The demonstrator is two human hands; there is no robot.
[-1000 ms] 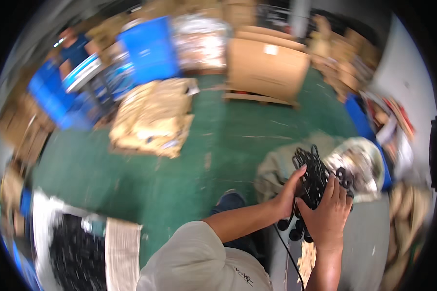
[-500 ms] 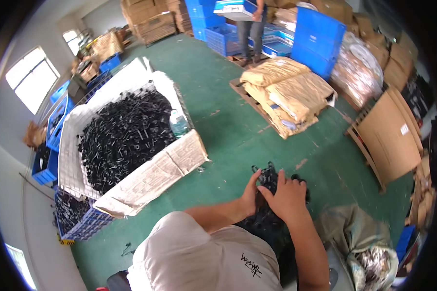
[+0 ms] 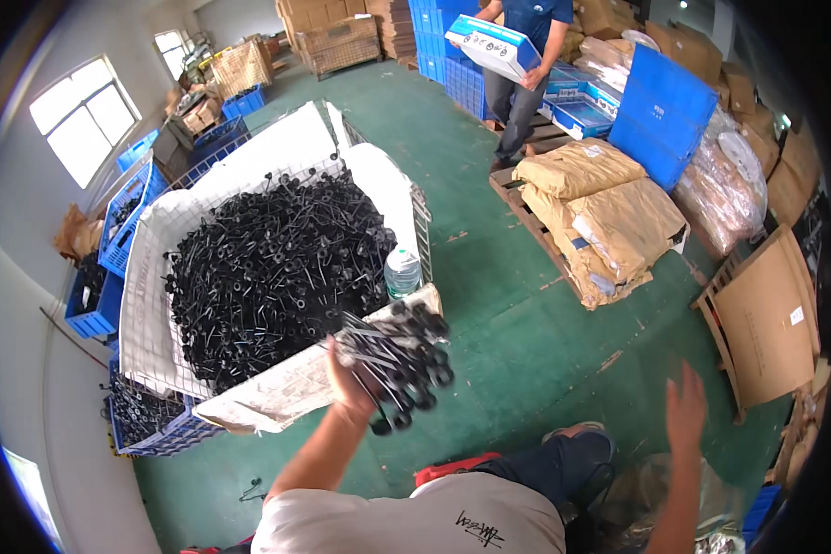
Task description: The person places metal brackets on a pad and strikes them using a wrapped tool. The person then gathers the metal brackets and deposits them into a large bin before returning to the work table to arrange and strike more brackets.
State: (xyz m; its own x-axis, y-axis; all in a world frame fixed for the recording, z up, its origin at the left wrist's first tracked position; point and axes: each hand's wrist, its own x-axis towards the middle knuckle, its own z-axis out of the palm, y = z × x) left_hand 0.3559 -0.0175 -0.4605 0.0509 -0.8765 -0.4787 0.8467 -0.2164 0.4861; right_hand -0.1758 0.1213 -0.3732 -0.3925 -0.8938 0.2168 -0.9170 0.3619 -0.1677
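My left hand (image 3: 351, 383) is closed around a bundle of thin rods with black ring ends (image 3: 399, 355), somewhat blurred by motion. It is near the front right corner of a large wire-mesh bin with a white lining (image 3: 295, 399). Inside that bin lies a big heap of similar black ring-ended rods (image 3: 268, 268). A clear bottle (image 3: 403, 273) stands at the bin's right corner, just beyond the bundle. Off to the right, my right hand (image 3: 685, 406) hangs over the green floor, its fingers stretched out and holding nothing.
Blue crates (image 3: 125, 226) and a lower crate of black parts (image 3: 148, 415) line the left wall. Brown paper sacks (image 3: 609, 212) lie on a pallet at the right. Behind them a person (image 3: 517, 65) carries a blue-and-white box (image 3: 494, 48). A cardboard sheet (image 3: 766, 319) leans farther right.
Both hands were together around black parts in front of me. My left hand has swung left to the bin with the bundle; my right has let go and moved right. The person's box has shifted right in view.
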